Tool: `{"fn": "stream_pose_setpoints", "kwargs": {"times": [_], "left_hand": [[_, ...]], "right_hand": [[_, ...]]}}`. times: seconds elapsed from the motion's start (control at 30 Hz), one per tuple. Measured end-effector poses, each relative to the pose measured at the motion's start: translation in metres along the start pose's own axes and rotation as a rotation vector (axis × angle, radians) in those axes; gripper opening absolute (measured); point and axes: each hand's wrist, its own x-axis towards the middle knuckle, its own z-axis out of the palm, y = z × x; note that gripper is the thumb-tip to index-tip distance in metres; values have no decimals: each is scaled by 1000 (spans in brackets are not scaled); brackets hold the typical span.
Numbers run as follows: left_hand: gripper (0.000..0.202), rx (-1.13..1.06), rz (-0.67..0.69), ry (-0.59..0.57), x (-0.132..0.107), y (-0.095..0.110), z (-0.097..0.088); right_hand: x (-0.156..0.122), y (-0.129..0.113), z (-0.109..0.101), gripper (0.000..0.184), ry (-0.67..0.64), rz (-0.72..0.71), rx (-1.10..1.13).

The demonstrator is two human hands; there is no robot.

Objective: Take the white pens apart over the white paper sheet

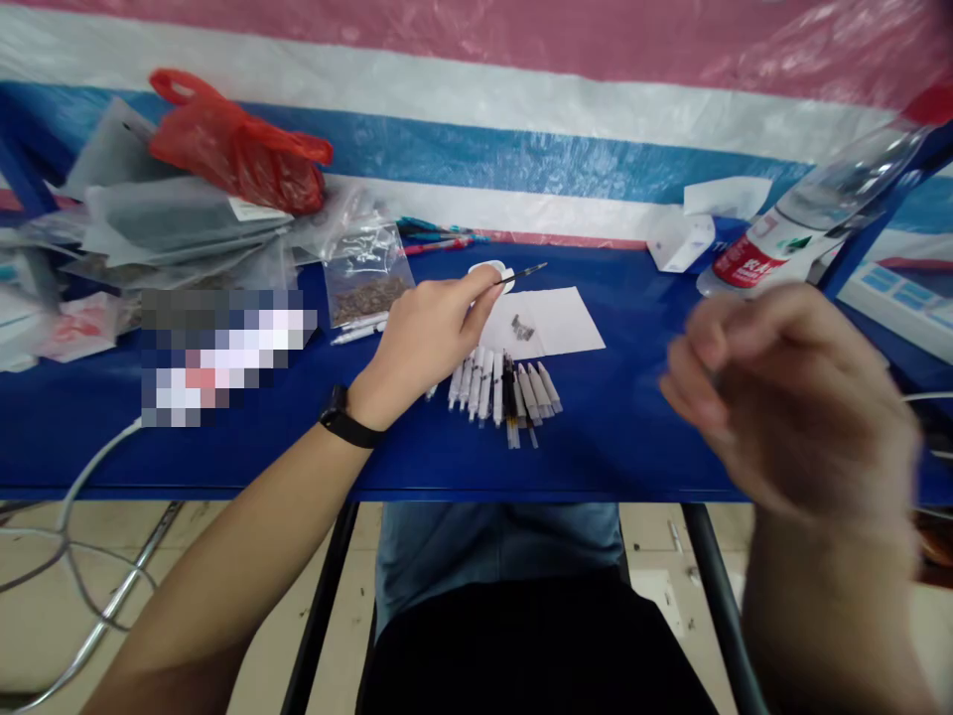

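My left hand (439,323) is closed, pinching a thin dark rod (525,272) that looks like a pen refill, its point aimed right. Below that hand a row of white pen barrels (483,382) lies on the blue table, beside several dark refills (510,392) with clear ends and some pale pen caps (537,389). Behind the row, a white sheet of paper (570,323) bears a small heap of tiny grey parts (522,328). My right hand (789,397), raised over the table's right side, is blurred; its fingers curl in, and what they hold cannot be made out.
Plastic bags (186,223) and a red bag (238,144) crowd the back left, near a bag of small brown parts (368,288). A bottle (751,253) leans at the back right by a white box (681,243). A cable (96,457) hangs over the left front edge.
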Motion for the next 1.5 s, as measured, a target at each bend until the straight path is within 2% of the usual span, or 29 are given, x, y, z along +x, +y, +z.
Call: {"fn": "stream_pose_setpoints", "kwargs": {"times": [0.07, 0.1, 0.17, 0.2, 0.3, 0.4, 0.5, 0.6, 0.73, 0.8, 0.93, 1.07, 1.23, 1.33, 1.5], "left_hand": [[38, -27, 16, 10, 0, 1, 0], [37, -42, 22, 13, 0, 2, 0], [37, -68, 32, 16, 0, 3, 0], [36, -77, 37, 15, 0, 4, 0], [35, -80, 43, 4, 0, 6, 2], [34, -71, 44, -18, 0, 7, 5], [33, -67, 51, -21, 0, 6, 8], [34, -75, 53, -17, -1, 4, 8], [38, -85, 45, -21, -1, 5, 6], [37, -79, 44, -22, -1, 6, 5], [38, -73, 56, -39, -1, 7, 7], [38, -93, 77, -52, -1, 7, 10], [35, -122, 41, -63, 0, 6, 8], [34, -125, 36, -66, 0, 6, 8], [33, -108, 43, -55, -1, 5, 9]], "right_hand": [[-37, -11, -15, 29, -234, 121, -52], [-56, -10, -21, 32, -338, 223, -163], [-91, 9, -26, 31, -582, 452, -454], [-107, 26, -25, 26, -619, 501, -617], [-148, 89, -13, 24, -481, 486, -1000], [-180, 133, -1, 23, -513, 427, -1050], [-199, 140, 1, 26, -561, 360, -992], [-204, 133, -5, 28, -558, 375, -936], [-194, 131, -8, 23, -498, 484, -930], [-188, 134, -5, 21, -510, 507, -915], [-183, 146, 2, 23, -550, 388, -885], [-181, 160, 10, 34, -576, 256, -1032], [-179, 156, 8, 40, -677, 214, -1123], [-184, 146, -4, 39, -703, 256, -1037], [-193, 136, -18, 27, -521, 442, -831]]}}
